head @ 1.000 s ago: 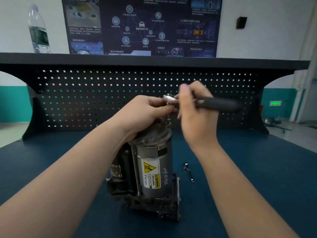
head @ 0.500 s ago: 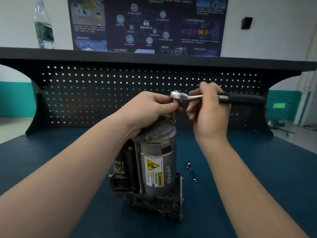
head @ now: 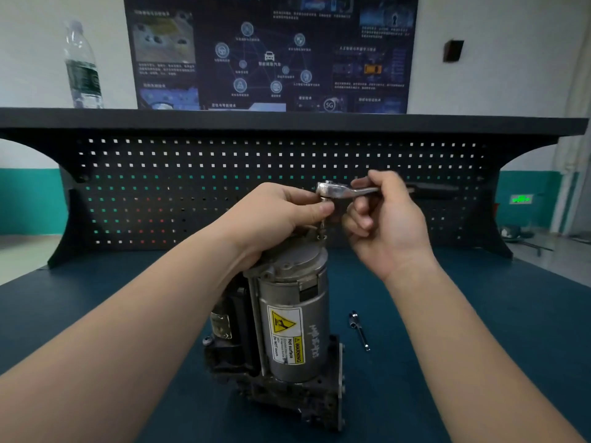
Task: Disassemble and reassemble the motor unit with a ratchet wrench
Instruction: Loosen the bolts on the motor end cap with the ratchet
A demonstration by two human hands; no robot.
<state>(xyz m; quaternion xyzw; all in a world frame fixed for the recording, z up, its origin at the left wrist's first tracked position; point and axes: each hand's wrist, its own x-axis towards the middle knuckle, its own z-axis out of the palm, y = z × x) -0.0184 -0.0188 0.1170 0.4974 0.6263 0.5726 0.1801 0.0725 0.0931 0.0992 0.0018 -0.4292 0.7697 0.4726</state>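
The motor [head: 292, 318] stands upright on the blue surface [head: 479, 346] at centre, its grey cylinder on a dark cast base, a yellow hot-surface warning label [head: 287, 335] facing me. Above its top cap I hold the wrench [head: 343, 190] level: the chrome head sits over a thin vertical bit that reaches down to a fastener at the cap's right edge; the black grip runs off to the right and is blurred. My left hand [head: 275, 215] rests over the motor's top, thumb and fingertips pinching the socket just under the wrench head. My right hand [head: 383, 219] grips the chrome shank of the wrench between thumb and curled fingers, palm turned toward me. A loose bolt [head: 359, 330] lies on the surface just right of the motor's base, apart from it. Behind the work stands a black pegboard [head: 224, 187] under a dark shelf [head: 287, 121]. A clear bottle [head: 83, 67] with a green label stands on the shelf at far left. A dark poster [head: 271, 52] with diagrams hangs on the white wall beyond; its text is too small to read.
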